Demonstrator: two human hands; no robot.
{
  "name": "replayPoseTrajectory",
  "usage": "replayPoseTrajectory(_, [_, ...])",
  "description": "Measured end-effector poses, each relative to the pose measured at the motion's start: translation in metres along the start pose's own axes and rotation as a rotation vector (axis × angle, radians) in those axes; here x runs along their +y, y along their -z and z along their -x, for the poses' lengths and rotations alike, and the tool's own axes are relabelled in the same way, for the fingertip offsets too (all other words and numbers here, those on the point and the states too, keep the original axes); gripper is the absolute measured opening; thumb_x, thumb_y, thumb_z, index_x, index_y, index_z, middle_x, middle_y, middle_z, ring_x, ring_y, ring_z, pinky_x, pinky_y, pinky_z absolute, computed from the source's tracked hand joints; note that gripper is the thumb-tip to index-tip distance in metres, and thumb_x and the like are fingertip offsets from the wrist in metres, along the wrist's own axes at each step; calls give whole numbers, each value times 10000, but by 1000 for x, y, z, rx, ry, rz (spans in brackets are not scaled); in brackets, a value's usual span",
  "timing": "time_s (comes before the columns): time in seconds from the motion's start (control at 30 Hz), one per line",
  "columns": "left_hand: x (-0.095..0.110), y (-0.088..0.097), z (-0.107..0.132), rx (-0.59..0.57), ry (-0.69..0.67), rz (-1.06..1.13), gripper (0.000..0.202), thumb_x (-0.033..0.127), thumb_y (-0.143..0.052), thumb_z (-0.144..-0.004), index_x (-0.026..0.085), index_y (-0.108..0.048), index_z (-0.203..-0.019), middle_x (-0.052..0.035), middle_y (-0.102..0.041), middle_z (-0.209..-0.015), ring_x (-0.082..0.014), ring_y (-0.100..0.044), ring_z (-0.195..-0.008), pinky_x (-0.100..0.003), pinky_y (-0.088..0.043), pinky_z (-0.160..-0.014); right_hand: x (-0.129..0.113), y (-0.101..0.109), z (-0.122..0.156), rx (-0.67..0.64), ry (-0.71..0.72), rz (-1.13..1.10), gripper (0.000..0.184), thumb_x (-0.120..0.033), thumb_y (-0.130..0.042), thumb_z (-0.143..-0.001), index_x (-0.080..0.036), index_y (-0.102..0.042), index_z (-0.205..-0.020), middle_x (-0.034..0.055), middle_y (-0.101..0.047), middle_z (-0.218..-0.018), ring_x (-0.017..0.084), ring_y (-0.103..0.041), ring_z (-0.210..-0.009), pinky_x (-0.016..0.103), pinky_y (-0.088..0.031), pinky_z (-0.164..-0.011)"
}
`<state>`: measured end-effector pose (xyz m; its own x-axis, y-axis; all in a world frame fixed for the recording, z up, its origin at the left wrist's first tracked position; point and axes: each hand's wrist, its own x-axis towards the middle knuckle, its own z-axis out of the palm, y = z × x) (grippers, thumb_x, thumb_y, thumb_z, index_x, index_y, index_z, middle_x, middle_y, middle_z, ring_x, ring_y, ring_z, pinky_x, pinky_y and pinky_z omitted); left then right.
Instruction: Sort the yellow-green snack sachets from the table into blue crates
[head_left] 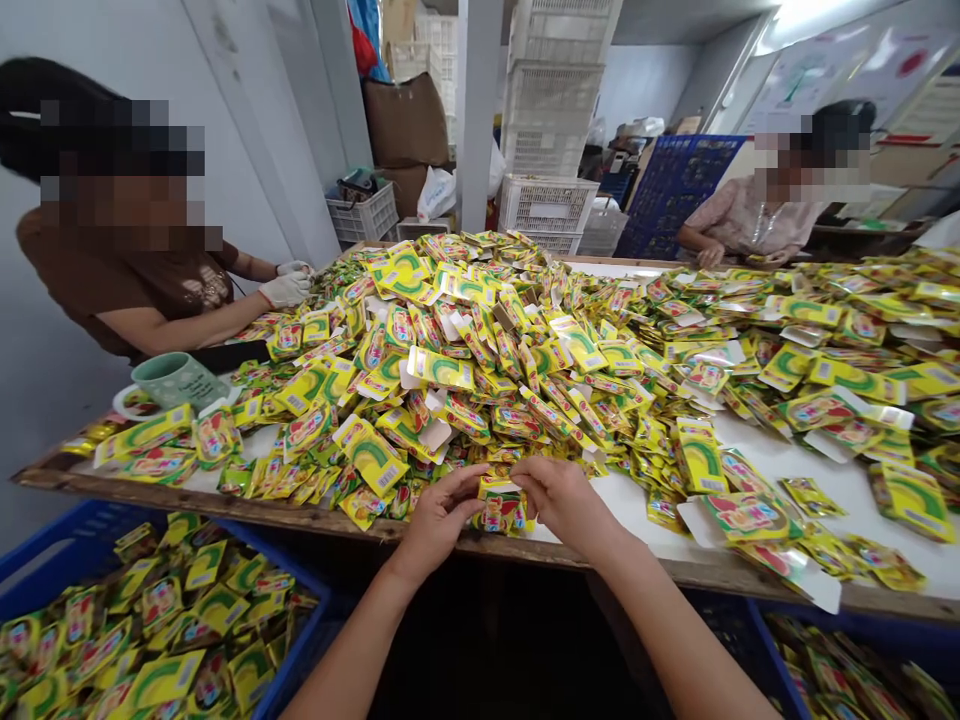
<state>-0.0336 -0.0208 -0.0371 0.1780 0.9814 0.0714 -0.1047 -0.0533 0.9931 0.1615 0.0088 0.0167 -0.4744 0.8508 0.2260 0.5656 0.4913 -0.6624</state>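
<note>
**Both hands on one small packet at near table edge**

The left hand (439,515) and right hand (564,498) meet at the near edge of the table (712,572), w/ a small yellow-red packet (501,508) between them. Each hand pinches one side of it, thumb on top and fingers curled in under. Both are closed on the packet, not spread. The packet sits just above the wooden table edge, approx. centre of view, right at the front fringe of the pile (525,350). Can't tell if it rests on the board or is lifted clear.

The pile covers most of the white tabletop. It is yellow/green/red packets, many on white backing cards, heaped thickest in the middle & thinner toward the near right, where bare white surface shows.

Below the table at near left, a blue crate (52,545) holds more of the same packets, loose. A second blue crate (757,640) is at near right, partly cut off by the frame, also w/ packets.

On the far left, a green mug (176,380) sits at the table edge. Beside it is a co-worker in a brown top, whose white-gloved hand (285,290) is at the pile. At far right, another co-worker (739,222) in a light patterned top has a forearm on the table. Behind, by a white pillar, stands a stack of white crates (551,110).
</note>
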Motion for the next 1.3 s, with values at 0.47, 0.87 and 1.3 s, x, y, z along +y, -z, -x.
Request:
replayPoseTrajectory(0.47, [4, 0, 0, 9, 19, -8, 547, 149, -627, -784, 219, -511, -1313, -32, -682, -943, -153, -635, -909, -270, -503, -854, -7, 4, -1, -20, 66, 89, 195, -268, -546, -906, -233, -716, -995, 43, -676, -846, 155, -629, -765, 247, -454, -691])
replayPoseTrajectory(0.87, [4, -2, 0, -11, 31, -7, 550, 139, -625, -767, 234, -527, -1300, -13, -663, -880, -148, -619, -872, -280, -505, -829, 3, -13, -10, 118, -362, -285, 237, -339, -624, -813, -168, -702, -668, -26, -528, -408, 114, -460, -383, 226, -351, -418])
replayPoseTrajectory(1.3, [0, 0, 0, -32, 24, 6, 552, 140, -622, -789, 241, -510, -1320, -45, -702, -1002, -190, -646, -993, -317, -508, -901, 3, -8, -20, 85, 17, -49, 146, -222, -583, -861, -193, -715, -806, 47, -688, -770, 170, -620, -720, 278, -472, -666])
